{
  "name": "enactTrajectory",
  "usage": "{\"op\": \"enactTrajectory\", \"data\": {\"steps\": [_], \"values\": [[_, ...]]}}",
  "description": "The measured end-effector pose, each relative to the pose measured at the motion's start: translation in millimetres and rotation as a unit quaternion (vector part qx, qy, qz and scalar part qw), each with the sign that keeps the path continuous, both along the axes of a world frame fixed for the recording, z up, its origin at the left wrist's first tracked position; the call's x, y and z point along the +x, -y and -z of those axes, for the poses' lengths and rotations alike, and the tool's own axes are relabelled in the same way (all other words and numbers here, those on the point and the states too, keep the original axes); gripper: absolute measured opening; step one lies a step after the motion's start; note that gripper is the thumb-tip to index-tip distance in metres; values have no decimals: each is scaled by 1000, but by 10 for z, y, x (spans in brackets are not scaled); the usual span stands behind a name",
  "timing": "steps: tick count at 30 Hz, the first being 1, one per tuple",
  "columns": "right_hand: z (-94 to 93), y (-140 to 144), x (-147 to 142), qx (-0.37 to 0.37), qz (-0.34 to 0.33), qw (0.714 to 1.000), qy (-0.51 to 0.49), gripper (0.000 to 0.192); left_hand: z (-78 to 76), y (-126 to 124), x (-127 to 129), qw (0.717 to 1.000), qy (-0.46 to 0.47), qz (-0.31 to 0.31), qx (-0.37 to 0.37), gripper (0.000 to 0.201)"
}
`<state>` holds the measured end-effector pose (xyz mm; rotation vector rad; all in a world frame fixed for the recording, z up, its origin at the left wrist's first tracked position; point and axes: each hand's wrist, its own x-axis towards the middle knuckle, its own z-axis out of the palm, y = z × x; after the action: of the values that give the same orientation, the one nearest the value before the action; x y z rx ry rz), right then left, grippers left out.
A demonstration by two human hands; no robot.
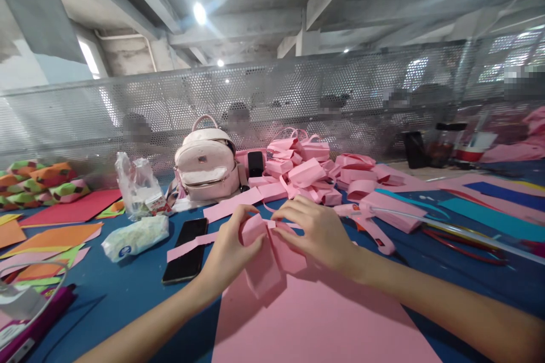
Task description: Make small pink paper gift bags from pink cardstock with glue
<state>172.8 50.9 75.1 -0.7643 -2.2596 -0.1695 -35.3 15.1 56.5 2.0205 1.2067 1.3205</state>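
Note:
My left hand (236,238) pinches the left side of a folded pink piece (261,269), thumb in front and fingers behind. On the same piece, my right hand (313,232) grips the right side near the top seam, its fingers bent over the edge. The piece looks box-like and is made of stiff pink sheet; whether it is paper or foam I cannot tell. Beneath it lies a large flat pink sheet (323,323). Just right of my right hand rests a pink and white glue gun (372,227) with a long clear glue stick (464,238) in its back.
A heap of folded pink pieces (302,164) stands behind my hands, beside a white backpack (206,164). A black phone (185,255), a tissue pack (136,237) and a plastic bag (142,187) lie left. Coloured sheets (55,238) cover the far left. A perforated metal screen (272,91) closes the back.

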Motion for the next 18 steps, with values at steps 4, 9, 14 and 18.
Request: {"op": "enactTrajectory", "data": {"steps": [4, 9, 14, 18], "values": [[-6, 14, -3, 11, -3, 1000, -2, 12, 0, 1, -4, 1000, 2, 2, -2, 31], [-9, 27, 0, 12, -2, 1000, 6, 11, 9, -2, -2, 1000, 6, 2, -3, 32], [0, 19, 6, 18, -4, 1000, 7, 10, 14, -7, -3, 1000, 8, 0, -4, 33], [-9, 19, -1, 11, -6, 1000, 3, 9, 9, 0, -1, 1000, 7, 4, -7, 33]]}}
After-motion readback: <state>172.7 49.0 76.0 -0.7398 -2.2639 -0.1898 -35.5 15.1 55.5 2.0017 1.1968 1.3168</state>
